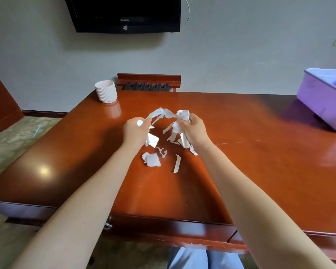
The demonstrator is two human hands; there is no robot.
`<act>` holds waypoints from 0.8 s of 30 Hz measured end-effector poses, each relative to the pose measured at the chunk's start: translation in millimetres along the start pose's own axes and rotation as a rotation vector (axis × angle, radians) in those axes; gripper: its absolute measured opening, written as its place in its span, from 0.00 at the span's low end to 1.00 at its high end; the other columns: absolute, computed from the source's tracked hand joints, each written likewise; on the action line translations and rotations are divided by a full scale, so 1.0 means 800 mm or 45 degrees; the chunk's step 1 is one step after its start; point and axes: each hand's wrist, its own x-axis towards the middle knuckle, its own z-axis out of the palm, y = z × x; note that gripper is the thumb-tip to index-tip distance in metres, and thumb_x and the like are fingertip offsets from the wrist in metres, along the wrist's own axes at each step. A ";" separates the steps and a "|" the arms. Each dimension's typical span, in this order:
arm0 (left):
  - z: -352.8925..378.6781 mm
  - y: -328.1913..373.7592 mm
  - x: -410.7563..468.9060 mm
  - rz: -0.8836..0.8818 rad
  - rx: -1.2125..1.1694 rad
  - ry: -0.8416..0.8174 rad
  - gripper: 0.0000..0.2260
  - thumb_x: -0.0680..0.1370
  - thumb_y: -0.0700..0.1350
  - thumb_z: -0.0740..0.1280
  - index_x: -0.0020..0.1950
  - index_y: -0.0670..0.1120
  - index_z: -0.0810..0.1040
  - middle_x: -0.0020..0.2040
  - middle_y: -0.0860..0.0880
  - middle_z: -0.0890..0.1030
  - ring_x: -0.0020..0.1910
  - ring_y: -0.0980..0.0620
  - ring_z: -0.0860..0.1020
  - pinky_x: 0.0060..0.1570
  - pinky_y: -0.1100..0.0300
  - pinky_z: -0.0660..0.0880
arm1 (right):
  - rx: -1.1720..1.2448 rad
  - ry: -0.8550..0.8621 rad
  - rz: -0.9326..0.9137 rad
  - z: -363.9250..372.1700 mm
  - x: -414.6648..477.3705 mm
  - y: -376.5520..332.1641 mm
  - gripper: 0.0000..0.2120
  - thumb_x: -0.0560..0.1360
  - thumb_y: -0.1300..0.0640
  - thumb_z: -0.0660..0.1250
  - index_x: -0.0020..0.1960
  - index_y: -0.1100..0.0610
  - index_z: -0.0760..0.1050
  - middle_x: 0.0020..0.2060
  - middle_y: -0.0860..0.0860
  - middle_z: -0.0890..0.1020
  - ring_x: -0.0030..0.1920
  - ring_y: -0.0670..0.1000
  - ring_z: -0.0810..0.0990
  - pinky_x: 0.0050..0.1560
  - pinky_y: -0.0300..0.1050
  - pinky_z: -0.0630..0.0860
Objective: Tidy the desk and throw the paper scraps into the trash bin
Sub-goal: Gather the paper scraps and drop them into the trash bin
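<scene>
White torn paper scraps lie in the middle of the reddish-brown desk [241, 171]. My left hand [134, 131] grips a bunch of scraps [152, 139], and a long crumpled strip [161, 112] arches from it to my right hand [195, 131]. That hand grips another crumpled wad [182, 115] with strips hanging below. Loose scraps stay on the desk near me: a squarish piece [153, 160], a small curled bit [162, 151] and a narrow strip [177, 163]. A white ribbed bin [106, 91] stands at the desk's far left corner.
A tilted purple plastic box [326, 98] sits at the desk's right end. A black television [124, 14] hangs on the wall ahead, with a wooden rack [148, 82] behind the desk. Patterned floor [14, 136] lies to the left.
</scene>
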 end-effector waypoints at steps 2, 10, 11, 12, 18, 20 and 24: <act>0.002 0.009 -0.001 -0.075 -0.111 -0.001 0.12 0.79 0.50 0.62 0.52 0.42 0.78 0.39 0.44 0.77 0.42 0.49 0.77 0.36 0.64 0.71 | 0.093 -0.006 0.059 -0.006 -0.004 -0.005 0.19 0.78 0.52 0.63 0.65 0.62 0.70 0.60 0.60 0.77 0.66 0.58 0.71 0.61 0.51 0.72; 0.012 0.034 -0.012 -0.216 -0.246 -0.050 0.15 0.78 0.53 0.63 0.60 0.46 0.76 0.45 0.51 0.75 0.44 0.53 0.74 0.42 0.63 0.73 | 0.326 0.004 0.192 -0.038 -0.015 0.000 0.25 0.78 0.49 0.64 0.71 0.58 0.66 0.68 0.54 0.73 0.70 0.56 0.69 0.67 0.54 0.65; 0.014 0.036 -0.015 -0.208 -0.247 -0.064 0.15 0.78 0.53 0.63 0.59 0.46 0.76 0.45 0.51 0.76 0.44 0.53 0.74 0.39 0.65 0.72 | 0.344 0.015 0.207 -0.044 -0.019 0.000 0.24 0.78 0.49 0.64 0.70 0.58 0.67 0.67 0.54 0.74 0.69 0.56 0.70 0.68 0.55 0.66; 0.017 0.038 -0.020 -0.197 -0.250 -0.076 0.15 0.78 0.53 0.63 0.59 0.45 0.76 0.46 0.50 0.76 0.45 0.53 0.74 0.37 0.66 0.71 | 0.365 0.030 0.215 -0.051 -0.023 0.001 0.24 0.78 0.48 0.64 0.69 0.58 0.68 0.65 0.55 0.76 0.67 0.56 0.72 0.68 0.55 0.67; 0.041 0.077 -0.050 -0.141 -0.288 -0.117 0.14 0.78 0.52 0.63 0.60 0.45 0.75 0.48 0.50 0.75 0.47 0.53 0.73 0.37 0.66 0.70 | 0.427 0.161 0.178 -0.104 -0.046 -0.009 0.21 0.78 0.50 0.63 0.68 0.59 0.70 0.62 0.55 0.78 0.62 0.55 0.76 0.65 0.50 0.72; 0.051 0.093 -0.061 -0.133 -0.288 -0.130 0.15 0.78 0.52 0.63 0.60 0.46 0.75 0.50 0.50 0.75 0.49 0.52 0.73 0.36 0.67 0.70 | 0.437 0.185 0.150 -0.122 -0.053 -0.015 0.22 0.78 0.50 0.64 0.68 0.59 0.70 0.62 0.55 0.78 0.63 0.55 0.76 0.66 0.51 0.71; 0.073 0.124 -0.083 -0.116 -0.305 -0.179 0.15 0.78 0.53 0.63 0.61 0.47 0.75 0.49 0.51 0.74 0.48 0.52 0.73 0.37 0.66 0.71 | 0.429 0.231 0.084 -0.163 -0.073 -0.023 0.18 0.78 0.50 0.64 0.64 0.59 0.73 0.55 0.55 0.81 0.57 0.55 0.80 0.63 0.52 0.74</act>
